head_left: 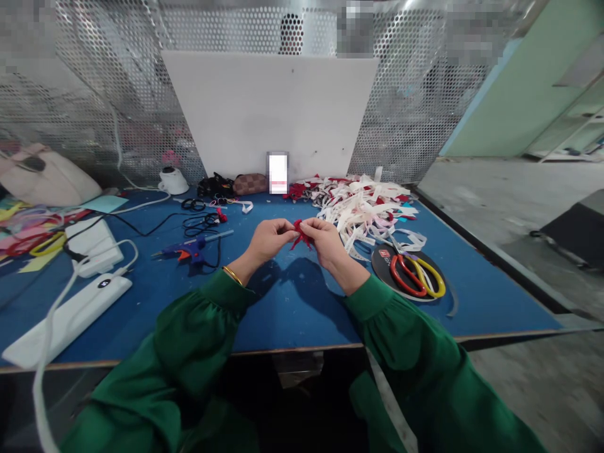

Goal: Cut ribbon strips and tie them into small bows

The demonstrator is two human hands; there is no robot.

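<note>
Between my two hands, above the middle of the blue table, is a small red ribbon piece (302, 234) with loose ends hanging down. My left hand (271, 240) pinches its left side between thumb and fingers. From the other side, my right hand (326, 242) grips it with thumb and forefinger. The fingers cover much of the piece, so its full shape is hidden. A blue glue gun (191, 250) lies to the left of my left hand. Scissors with red and yellow handles (418, 277) rest on a round black disc (382, 255) right of my right hand.
A heap of white and red ribbon scraps (365, 201) lies at the back right. A white power strip (70, 321), cables and a white cup (173, 181) are at the left. A white board (274, 107) and a phone (278, 172) stand behind. The blue table (292, 321) ends near me.
</note>
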